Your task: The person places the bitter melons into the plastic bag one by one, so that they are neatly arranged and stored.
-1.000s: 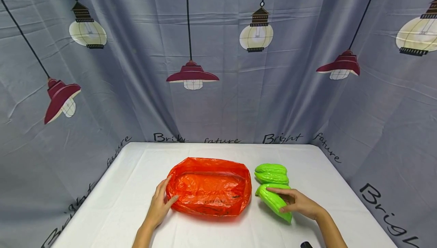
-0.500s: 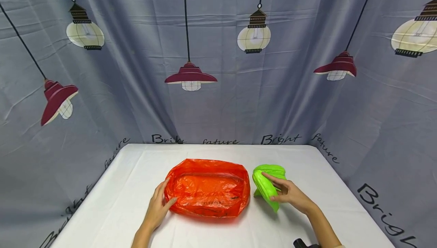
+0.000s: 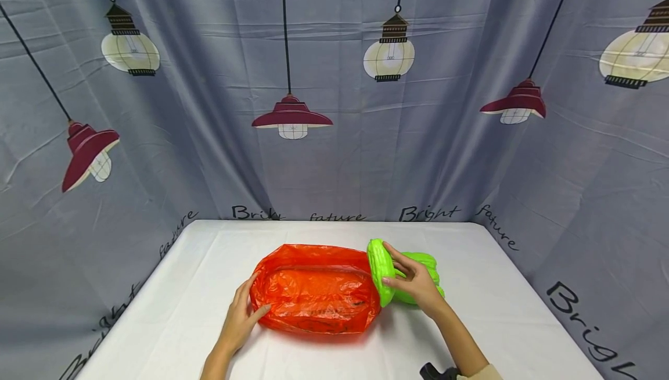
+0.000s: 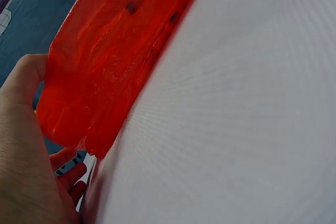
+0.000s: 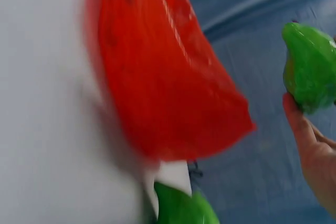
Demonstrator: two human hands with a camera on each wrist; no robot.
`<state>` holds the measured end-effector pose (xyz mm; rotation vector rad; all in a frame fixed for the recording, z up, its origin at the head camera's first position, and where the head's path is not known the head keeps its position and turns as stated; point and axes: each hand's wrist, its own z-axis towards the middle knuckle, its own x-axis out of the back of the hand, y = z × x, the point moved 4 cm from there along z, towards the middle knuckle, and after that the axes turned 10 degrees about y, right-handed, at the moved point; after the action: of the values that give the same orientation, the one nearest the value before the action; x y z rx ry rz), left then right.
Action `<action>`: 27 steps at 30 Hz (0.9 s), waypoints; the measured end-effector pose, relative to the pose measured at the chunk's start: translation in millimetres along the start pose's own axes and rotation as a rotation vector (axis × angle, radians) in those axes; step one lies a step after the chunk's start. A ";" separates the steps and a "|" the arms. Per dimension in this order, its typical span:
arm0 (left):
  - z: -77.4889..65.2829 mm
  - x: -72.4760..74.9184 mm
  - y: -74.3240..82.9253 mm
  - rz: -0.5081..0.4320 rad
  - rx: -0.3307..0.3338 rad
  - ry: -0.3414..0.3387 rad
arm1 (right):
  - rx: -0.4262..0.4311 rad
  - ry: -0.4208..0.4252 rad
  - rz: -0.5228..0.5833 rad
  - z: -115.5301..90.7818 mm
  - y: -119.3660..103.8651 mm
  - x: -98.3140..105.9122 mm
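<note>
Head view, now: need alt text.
The right hand holds a ridged green vegetable by the right rim of an open red plastic bag, while the left hand touches the bag's left side. Similar green produce lies partly hidden on the white table.

Way open above red bag, left grip at left, green gourds right

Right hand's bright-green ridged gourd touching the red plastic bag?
Apart. The right wrist view shows blue curtain between the green gourd and the red bag; the head view only overlaps them.
</note>
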<state>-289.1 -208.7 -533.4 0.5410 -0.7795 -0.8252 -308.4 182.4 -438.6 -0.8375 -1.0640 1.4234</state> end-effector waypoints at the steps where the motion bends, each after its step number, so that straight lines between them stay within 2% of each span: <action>1: 0.0 -0.1 0.1 -0.004 -0.008 0.001 | 0.010 0.008 0.002 1.7 -1.6 -5.0; 6: -0.4 0.6 1.2 -0.046 -0.009 -0.015 | 0.027 0.063 -0.047 10.7 -7.2 -27.7; 10: 0.0 1.9 5.0 -0.130 0.016 -0.042 | 0.019 0.077 -0.055 18.3 -14.1 -46.4; 15: 3.7 7.5 26.0 -0.218 0.049 -0.056 | 0.029 0.061 -0.034 23.0 -35.0 -73.2; 17: 5.4 9.5 35.1 -0.233 0.053 -0.058 | 0.026 0.063 -0.040 24.5 -39.2 -82.4; 22: 3.6 10.1 35.2 -0.223 0.061 -0.060 | 0.008 0.117 -0.054 28.4 -41.0 -105.4; 27: 2.8 13.7 39.5 -0.212 0.082 -0.078 | 0.017 0.139 -0.014 33.1 -39.5 -131.5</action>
<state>-267.9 -197.5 -499.0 0.6759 -0.8392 -1.0184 -307.8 46.5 -399.9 -0.9022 -0.9489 1.3407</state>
